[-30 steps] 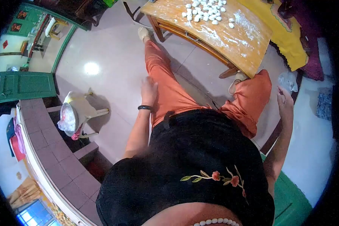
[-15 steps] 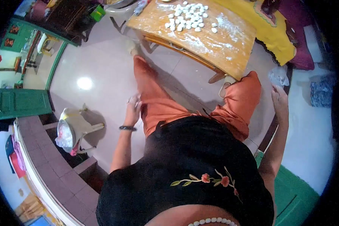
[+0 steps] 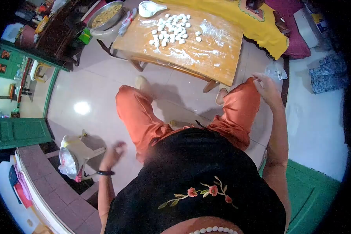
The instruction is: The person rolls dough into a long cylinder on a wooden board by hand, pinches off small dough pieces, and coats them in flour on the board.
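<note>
Off to the left of the orange trousers (image 3: 134,115), my left hand (image 3: 115,154) hangs in the air, blurred, with a dark bracelet at its wrist; whether it is open or closed is unclear. My right hand (image 3: 266,86) is beside the right knee, its fingers apart and nothing in them. In front of the knees stands a wooden table (image 3: 218,64), dusted with white powder. Several small white dough pieces (image 3: 171,29) lie on it, and a white scoop (image 3: 149,9) is at its far left corner.
A low stool (image 3: 82,150) carries a metal bowl (image 3: 69,162) with a plastic bag on the left. A large metal basin (image 3: 105,16) stands beyond the table's left end. Green door panels (image 3: 21,133) are at the left, and a plastic bag (image 3: 276,71) lies by the right wall.
The view has shifted, showing more of the table, the scoop and the basin. My left hand has moved away from the left thigh. My right hand is now closer to the right knee.
</note>
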Demonstrator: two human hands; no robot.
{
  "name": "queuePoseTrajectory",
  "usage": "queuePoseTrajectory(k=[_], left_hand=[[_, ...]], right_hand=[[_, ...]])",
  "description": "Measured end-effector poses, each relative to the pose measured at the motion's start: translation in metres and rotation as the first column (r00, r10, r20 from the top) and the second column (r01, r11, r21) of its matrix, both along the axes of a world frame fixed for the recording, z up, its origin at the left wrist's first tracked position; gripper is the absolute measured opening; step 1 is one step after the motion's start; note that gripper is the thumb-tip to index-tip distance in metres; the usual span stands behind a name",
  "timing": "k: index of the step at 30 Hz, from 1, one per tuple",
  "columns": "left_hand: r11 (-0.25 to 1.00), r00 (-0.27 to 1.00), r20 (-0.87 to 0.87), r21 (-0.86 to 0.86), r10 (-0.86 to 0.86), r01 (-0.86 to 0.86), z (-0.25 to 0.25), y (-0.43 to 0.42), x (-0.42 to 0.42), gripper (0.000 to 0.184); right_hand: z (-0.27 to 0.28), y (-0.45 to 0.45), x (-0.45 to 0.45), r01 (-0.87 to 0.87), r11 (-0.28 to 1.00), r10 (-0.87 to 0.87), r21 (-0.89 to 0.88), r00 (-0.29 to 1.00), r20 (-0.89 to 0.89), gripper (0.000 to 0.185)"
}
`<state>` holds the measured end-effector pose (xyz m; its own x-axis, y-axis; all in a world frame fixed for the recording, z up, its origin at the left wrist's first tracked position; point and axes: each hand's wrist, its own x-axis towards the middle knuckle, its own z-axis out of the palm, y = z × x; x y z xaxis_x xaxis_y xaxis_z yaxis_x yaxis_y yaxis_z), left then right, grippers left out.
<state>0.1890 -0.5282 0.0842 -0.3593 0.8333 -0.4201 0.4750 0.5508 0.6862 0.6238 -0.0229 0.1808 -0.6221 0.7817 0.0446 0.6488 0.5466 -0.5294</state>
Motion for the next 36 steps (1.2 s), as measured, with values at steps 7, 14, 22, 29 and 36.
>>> queuePoseTrajectory(k=[7, 14, 22, 29, 36], left_hand=[[0.834, 0.952, 0.126, 0.46, 0.279, -0.305, 0.031, 0.244, -0.021, 0.02], [0.836, 0.964, -0.253, 0.508, -0.083, 0.205, -0.031, 0.448, 0.012, 0.023], [0.852, 0.971, -0.171, 0.471, -0.166, 0.228, -0.034, 0.457, 0.036, 0.024], [0.819, 0.978, -0.168, 0.54, -0.122, 0.195, -0.038, 0.432, 0.031, 0.024], [0.824, 0.967, -0.157, 0.508, -0.199, 0.252, -0.046, 0.462, 0.028, 0.025]], right_hand=[[-0.091, 0.11, -0.114, -0.123, 0.992, 0.113, -0.035, 0.973, -0.201, 0.032], [-0.181, 0.17, -0.242, 0.135, 0.991, -0.135, -0.019, 0.99, -0.029, 0.038], [-0.173, 0.151, -0.275, 0.091, 0.972, -0.085, 0.217, 0.996, -0.037, 0.025], [-0.173, 0.138, -0.251, 0.111, 0.991, -0.112, 0.068, 0.994, 0.008, 0.025], [-0.17, 0.132, -0.234, 0.059, 0.996, -0.055, 0.066, 0.996, -0.066, 0.027]])
